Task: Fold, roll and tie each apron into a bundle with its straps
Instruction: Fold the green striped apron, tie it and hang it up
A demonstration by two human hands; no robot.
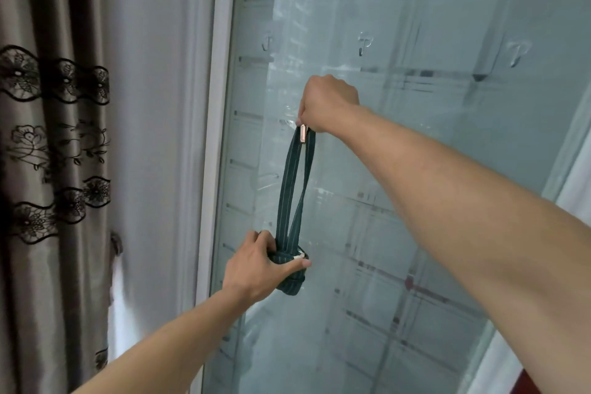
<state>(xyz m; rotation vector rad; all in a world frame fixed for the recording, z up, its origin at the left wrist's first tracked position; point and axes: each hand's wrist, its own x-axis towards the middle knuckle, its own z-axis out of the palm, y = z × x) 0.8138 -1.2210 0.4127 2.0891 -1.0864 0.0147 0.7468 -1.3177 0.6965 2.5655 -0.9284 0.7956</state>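
The apron bundle (289,269), dark green with pale stripes, is rolled tight and already wrapped by its straps; it is held in the air before the glass door (415,201), not resting on anything. My left hand (259,269) grips it, fingers curled round the roll, thumb laid across the front. From it the strap loop (292,189) runs straight up, taut, to my right hand (329,104), which pinches its top at the metal clip (303,134). Judged step: bundle tied, now being hung. Three clear hooks (364,45) sit on the glass above. Next move calls for raising the loop over one hook, then releasing the roll gently.
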